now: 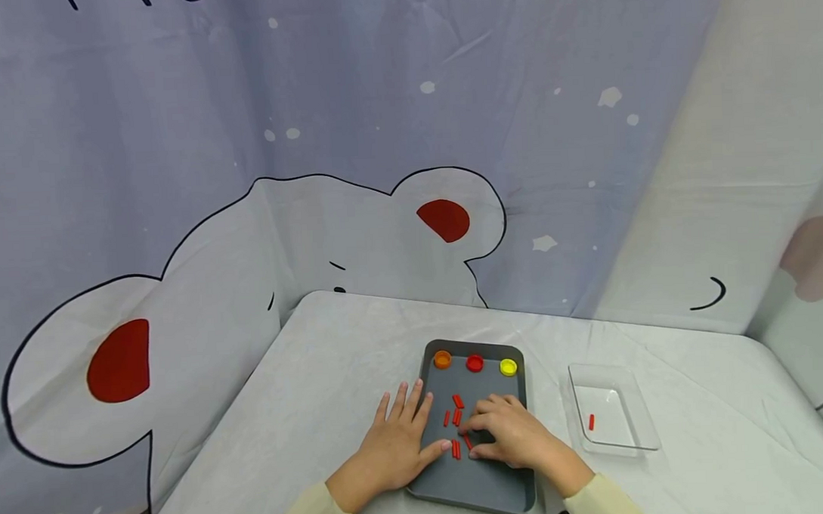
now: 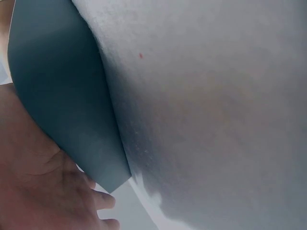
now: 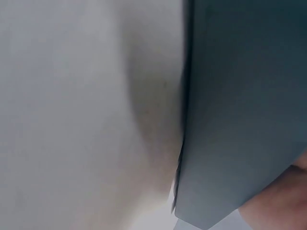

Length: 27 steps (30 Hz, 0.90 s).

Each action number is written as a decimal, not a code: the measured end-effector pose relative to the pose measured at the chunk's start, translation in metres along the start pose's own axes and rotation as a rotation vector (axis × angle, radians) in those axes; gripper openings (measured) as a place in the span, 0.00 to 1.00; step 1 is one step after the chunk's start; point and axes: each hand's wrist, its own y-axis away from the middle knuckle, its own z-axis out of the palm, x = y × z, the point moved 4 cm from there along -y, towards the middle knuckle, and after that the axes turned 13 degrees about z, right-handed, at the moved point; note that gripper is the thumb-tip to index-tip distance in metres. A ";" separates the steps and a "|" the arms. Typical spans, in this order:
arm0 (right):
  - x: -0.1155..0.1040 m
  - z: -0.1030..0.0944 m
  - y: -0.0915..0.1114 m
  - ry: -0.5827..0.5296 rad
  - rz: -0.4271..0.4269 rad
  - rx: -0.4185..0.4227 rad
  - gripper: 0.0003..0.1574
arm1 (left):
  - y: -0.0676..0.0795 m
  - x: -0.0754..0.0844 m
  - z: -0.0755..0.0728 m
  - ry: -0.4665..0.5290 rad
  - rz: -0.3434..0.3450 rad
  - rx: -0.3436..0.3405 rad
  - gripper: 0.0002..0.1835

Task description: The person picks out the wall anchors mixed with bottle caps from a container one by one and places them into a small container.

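Observation:
A grey tray (image 1: pixel 474 489) lies on the table with several small red sticks (image 1: pixel 456 417) scattered over its middle. My left hand (image 1: pixel 399 443) rests over the tray's left rim with fingers spread and straight. Its thumb tip is right beside a pair of red sticks (image 1: pixel 455 449). From the right, my right hand (image 1: pixel 511 433) reaches over the tray with bent fingers, a single red stick (image 1: pixel 468 441) between its thumb and index fingertips. In the left wrist view the left palm (image 2: pixel 43 177) shows beside the tray's wall; the right wrist view has only part of the right hand (image 3: pixel 278 203).
Along the tray's far end sit an orange cup (image 1: pixel 442 359), a red cup (image 1: pixel 475 363) and a yellow cup (image 1: pixel 508 367), all small and round. A clear plastic box (image 1: pixel 645 430) stands to the right, with one red stick (image 1: pixel 591 422) inside. A printed curtain (image 1: pixel 379 99) hangs behind the table.

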 end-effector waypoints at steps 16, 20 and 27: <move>-0.001 -0.001 0.002 0.004 -0.031 0.041 0.12 | 0.000 -0.002 0.003 -0.001 0.006 0.004 0.47; -0.001 -0.001 0.001 0.011 -0.034 0.057 0.11 | 0.000 -0.001 0.001 -0.004 -0.003 -0.004 0.46; 0.000 -0.004 0.003 -0.040 -0.034 0.068 0.10 | 0.000 -0.001 0.000 -0.004 0.007 0.005 0.47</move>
